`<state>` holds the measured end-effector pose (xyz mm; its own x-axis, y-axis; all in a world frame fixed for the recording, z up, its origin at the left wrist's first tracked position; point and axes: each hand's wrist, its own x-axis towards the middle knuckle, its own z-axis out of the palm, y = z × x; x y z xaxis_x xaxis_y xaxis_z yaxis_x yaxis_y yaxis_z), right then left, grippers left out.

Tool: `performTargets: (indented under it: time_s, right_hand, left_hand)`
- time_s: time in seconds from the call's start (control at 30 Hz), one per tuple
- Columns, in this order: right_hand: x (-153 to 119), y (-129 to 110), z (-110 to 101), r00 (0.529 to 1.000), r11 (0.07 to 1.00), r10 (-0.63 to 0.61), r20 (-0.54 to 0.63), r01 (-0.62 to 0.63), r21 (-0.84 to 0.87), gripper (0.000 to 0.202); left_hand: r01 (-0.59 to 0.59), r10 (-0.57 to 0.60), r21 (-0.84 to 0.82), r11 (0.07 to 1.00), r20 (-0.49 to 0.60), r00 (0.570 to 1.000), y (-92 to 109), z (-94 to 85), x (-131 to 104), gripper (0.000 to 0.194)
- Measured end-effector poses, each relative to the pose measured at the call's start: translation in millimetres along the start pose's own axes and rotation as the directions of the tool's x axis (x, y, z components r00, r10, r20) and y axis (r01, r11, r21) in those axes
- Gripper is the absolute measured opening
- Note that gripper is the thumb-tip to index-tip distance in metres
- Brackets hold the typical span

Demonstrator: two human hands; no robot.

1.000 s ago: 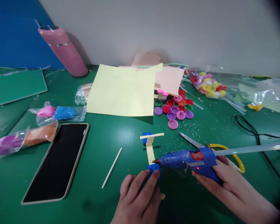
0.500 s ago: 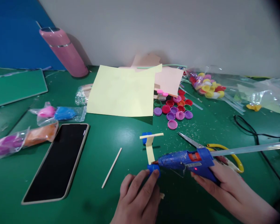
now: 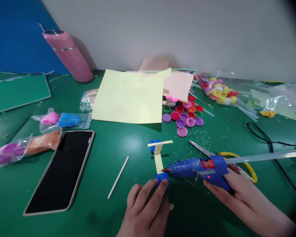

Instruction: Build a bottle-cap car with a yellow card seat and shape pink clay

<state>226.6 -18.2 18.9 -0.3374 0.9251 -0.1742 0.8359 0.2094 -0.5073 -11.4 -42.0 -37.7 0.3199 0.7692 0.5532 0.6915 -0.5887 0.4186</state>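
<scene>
My right hand [image 3: 246,194] is closed round the handle of a blue hot glue gun [image 3: 194,168], a clear glue stick [image 3: 263,156] jutting from its back. The gun's nozzle meets the near end of a pale yellow paper strip [image 3: 159,161]. That strip runs between two small blue pieces. On the near blue piece [image 3: 162,179] press the fingertips of my left hand [image 3: 148,207]; the rest of that hand's grip is hidden. A thin pale stick [image 3: 160,144] lies across the strip's far end, by the far blue piece [image 3: 153,147].
Left of my hands lie a loose white stick [image 3: 118,177] and a phone [image 3: 60,171]. Scissors [image 3: 204,149] with yellow handles lie partly behind the gun. Farther back are bottle caps [image 3: 182,131], a yellow paper sheet [image 3: 128,95], bagged clay [image 3: 69,120] and a pink bottle [image 3: 69,56]. A black cord [image 3: 268,141] curves at right.
The glue gun has shifted slightly to the right in my right hand. My left hand stays in place on the near blue piece.
</scene>
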Motion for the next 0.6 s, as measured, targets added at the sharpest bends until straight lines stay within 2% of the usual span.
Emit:
performTargets:
  time_s: [0.37, 0.6]
  right_hand:
    - [1.4, -2.9, -0.7, 1.0, 0.999, -0.022, 0.01, 0.022, 0.037, 0.029]
    - [1.2, -0.8, 0.1, 1.0, 0.999, -0.03, 0.002, 0.03, 0.015, 0.025]
  left_hand:
    - [0.022, -0.023, -0.022, 1.0, -0.011, 1.0, 1.2, 1.8, -1.4, 0.008]
    - [-0.002, 0.0, -0.025, 1.0, -0.083, 0.997, -1.1, 8.3, -2.4, 0.013]
